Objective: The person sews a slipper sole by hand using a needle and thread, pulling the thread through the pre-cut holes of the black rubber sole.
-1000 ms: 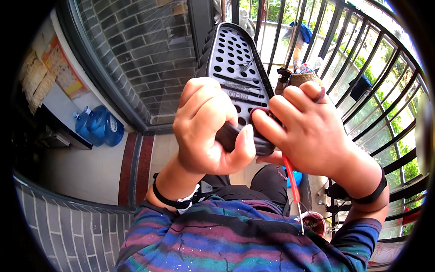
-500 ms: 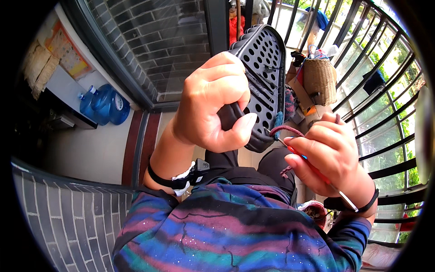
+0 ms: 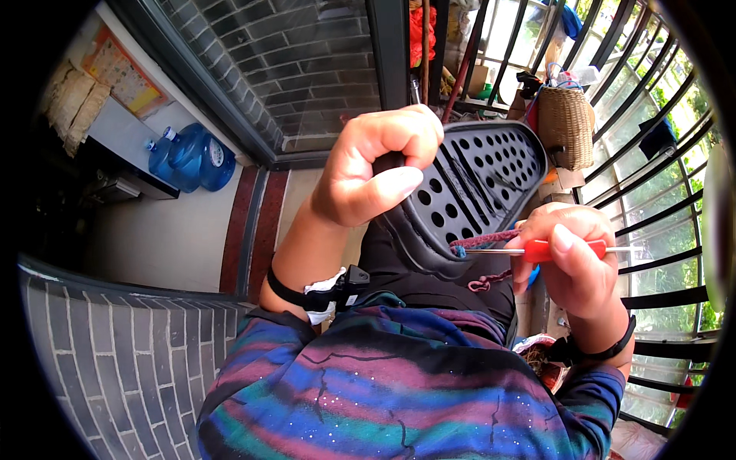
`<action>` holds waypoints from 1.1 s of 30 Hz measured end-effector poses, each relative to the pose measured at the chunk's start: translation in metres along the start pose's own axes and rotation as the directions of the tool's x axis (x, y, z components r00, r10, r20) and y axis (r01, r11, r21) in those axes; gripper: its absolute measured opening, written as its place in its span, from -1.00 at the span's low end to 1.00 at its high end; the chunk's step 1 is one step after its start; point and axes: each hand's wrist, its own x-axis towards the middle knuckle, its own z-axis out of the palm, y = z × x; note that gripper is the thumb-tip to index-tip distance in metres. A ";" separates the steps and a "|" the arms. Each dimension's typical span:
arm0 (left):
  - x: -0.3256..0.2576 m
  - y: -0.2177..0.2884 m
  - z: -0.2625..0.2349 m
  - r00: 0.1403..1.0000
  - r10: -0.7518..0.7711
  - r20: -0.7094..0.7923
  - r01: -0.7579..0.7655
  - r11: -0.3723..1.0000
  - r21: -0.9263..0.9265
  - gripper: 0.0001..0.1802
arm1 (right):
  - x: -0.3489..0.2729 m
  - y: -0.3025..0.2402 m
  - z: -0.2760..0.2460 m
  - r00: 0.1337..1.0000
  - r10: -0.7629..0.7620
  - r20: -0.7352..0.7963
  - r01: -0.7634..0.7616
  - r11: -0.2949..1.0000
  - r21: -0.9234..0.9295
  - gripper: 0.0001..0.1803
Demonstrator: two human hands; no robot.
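A black shoe sole [image 3: 491, 165], pierced with round holes and crossed by slots, lies tilted above my lap. My left hand [image 3: 383, 165] is closed on its near left end, fingers curled and thumb bent along the rim. My right hand [image 3: 567, 257] grips a red-handled awl-like tool [image 3: 540, 250], thumb on the handle. Its thin metal shaft points left and meets the sole's near edge, where teal yarn [image 3: 458, 249] is wound. Maroon yarn [image 3: 498, 238] runs from there to my right fingers, and a loose maroon tail hangs below. Whether the tip is hooked cannot be seen.
Black railing bars [image 3: 652, 230] curve along the right side. A woven basket [image 3: 566, 126] stands beyond the sole. To the left, blue water jugs [image 3: 201, 157] stand past a dark door frame [image 3: 257, 222]. A pot [image 3: 546, 360] sits below my right forearm.
The sole has swung clockwise, its far end now pointing right, and come lower. My right hand has turned, bringing the tool from a slant to nearly level. Both hands keep their holds.
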 end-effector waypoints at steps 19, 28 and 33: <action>-0.016 -0.034 0.037 0.982 -0.175 -0.078 0.117 0.869 -0.481 -0.80 | 0.021 0.023 -0.005 0.679 -0.638 0.364 0.734 0.570 -0.369 -0.46; -0.013 -0.026 0.040 0.991 -0.109 -0.079 0.071 0.920 -0.386 -0.83 | 0.008 0.024 0.012 0.478 -0.725 0.495 0.618 -0.123 -0.776 -0.61; -0.008 -0.021 0.035 0.989 -0.045 -0.142 0.000 0.953 -0.303 -0.86 | 0.007 0.021 0.015 0.506 -0.729 0.460 0.522 -0.165 -0.837 -0.57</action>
